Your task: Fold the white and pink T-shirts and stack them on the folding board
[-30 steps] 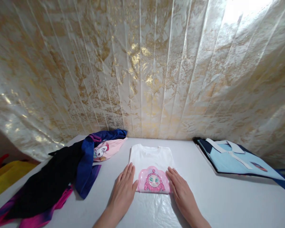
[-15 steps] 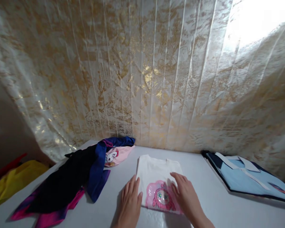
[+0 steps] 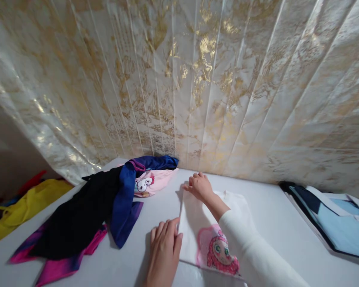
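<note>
A folded white T-shirt (image 3: 194, 243) with a pink cartoon print lies on the table in front of me. My left hand (image 3: 164, 247) rests along its left edge, fingers stretched out and thumb a little apart. Across the shirt reaches my right hand (image 3: 200, 186), at the far left corner by the collar. Its fingers are curled together and look pinched on the cloth there; the fingertips are partly hidden. My right sleeve covers part of the shirt's right side and of the print.
Left of the shirt, a heap of black garments (image 3: 77, 215) with blue and magenta parts lies beside a pink cloth (image 3: 161, 179). A folded light-blue garment (image 3: 341, 227) sits at the right. Yellow clothing (image 3: 32, 207) is beyond the left edge. A gold-patterned curtain (image 3: 179, 99) hangs behind the table.
My right hand has moved from the print at the shirt's right side to its far left corner, its fingers closing there. My left hand has stayed at the left edge. The view has shifted slightly.
</note>
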Available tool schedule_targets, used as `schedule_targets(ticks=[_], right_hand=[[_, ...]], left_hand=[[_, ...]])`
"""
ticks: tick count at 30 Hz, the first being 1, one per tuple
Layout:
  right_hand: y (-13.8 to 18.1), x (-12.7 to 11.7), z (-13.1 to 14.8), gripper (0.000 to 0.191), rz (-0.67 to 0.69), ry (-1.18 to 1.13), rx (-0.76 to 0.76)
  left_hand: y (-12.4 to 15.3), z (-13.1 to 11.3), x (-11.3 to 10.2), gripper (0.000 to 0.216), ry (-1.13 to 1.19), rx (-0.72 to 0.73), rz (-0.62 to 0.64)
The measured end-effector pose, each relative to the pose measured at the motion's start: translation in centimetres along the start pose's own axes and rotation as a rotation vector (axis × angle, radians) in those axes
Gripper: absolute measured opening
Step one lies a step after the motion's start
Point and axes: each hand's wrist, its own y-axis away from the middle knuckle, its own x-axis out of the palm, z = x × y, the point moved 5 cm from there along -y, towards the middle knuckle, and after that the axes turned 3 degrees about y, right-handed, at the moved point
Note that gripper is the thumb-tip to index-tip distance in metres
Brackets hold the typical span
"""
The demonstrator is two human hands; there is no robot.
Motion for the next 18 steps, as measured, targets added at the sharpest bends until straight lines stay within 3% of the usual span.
schedule_targets(ticks=[5,9,18], right_hand=[[0.4,-0.4,-0.8,0.022,0.091,0.0,-0.02],[1.0,-0.7,-1.5,0.031,0.116,0.002,0.013],[0.3,0.6,-0.3,0.031,0.149,0.003,0.066]], left_hand=[[-0.1,0.1,0.0,0.028,0.052,-0.006,-0.002],[0.0,0.2,0.0,0.028,0.065,-0.007,-0.019],[-0.2,-0.3,-0.5,0.028,0.037,0.017,-0.013]])
